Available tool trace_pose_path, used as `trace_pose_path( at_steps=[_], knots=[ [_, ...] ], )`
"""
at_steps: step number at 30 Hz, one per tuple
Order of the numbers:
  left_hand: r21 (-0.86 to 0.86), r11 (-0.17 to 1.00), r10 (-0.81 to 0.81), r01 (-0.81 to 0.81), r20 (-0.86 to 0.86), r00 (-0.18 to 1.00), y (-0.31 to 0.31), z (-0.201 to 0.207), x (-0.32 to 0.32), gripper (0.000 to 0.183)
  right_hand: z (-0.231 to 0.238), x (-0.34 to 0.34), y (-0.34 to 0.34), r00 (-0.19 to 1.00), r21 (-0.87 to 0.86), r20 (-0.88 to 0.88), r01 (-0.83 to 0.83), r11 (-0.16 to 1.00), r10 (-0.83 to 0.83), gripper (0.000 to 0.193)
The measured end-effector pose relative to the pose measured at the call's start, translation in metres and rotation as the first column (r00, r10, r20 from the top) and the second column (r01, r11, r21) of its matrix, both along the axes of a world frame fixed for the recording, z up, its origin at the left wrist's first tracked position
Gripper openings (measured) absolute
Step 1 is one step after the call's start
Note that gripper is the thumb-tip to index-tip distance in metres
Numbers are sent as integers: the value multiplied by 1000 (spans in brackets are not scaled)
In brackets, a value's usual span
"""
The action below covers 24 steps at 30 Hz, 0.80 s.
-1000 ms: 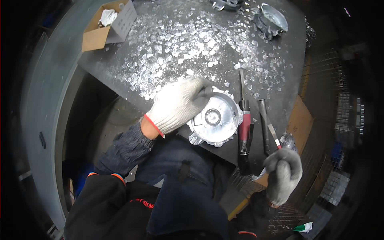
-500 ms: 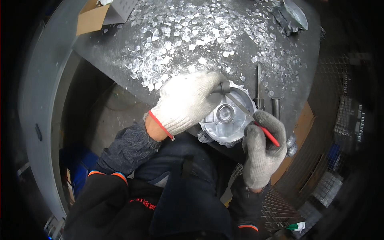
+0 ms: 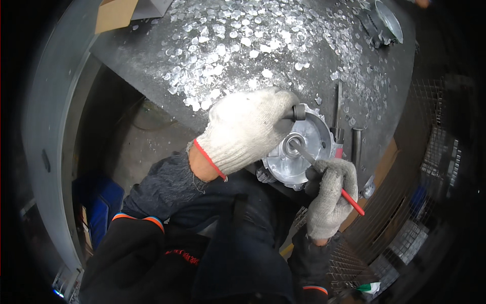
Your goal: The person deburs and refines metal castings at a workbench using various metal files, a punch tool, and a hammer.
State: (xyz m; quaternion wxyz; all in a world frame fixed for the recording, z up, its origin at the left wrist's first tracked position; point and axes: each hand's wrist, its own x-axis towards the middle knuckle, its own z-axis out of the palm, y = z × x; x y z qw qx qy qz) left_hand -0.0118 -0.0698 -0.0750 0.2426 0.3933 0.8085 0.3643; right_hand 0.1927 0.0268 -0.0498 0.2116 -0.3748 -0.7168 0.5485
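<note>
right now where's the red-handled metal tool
Head view, right of centre: the red-handled metal tool is in the gloved right hand, tip over the round silver casting.

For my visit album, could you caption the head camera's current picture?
Gloved left hand gripping a dark cylinder, gloved right hand holding a red-handled flat tool over a round metal housing.

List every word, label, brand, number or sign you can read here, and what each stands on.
Black garment: red lettering on the front, too small and blurred to read.
Round cast-metal housing: no legible marking.
Red-handled tool in the right hand: no legible marking.
Cardboard box: no legible print on the part in view.
Nothing else is readable.
</note>
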Motion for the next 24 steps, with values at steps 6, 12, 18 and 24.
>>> trace_pose_path(
  at_steps=[6,12,18,24],
  knots=[
    [-4,1000,12,-12,-20,1000,1,-1,2,22,3,-1,-1,1000,86,28,-13,996,10,18],
    [61,998,33,-33,8,999,-2,-2,4,21,-1,-7,2,990,224,110,-110,968,87,29],
    [-19,999,30,-30,21,999,1,1,4,19,5,-4,-11,992,2,-42,117,993,-117,24],
    [29,999,32,-32,-13,999,-1,-2,4,18,-5,-4,-11,999,11,-18,27,1000,-27,25]
  ],
)
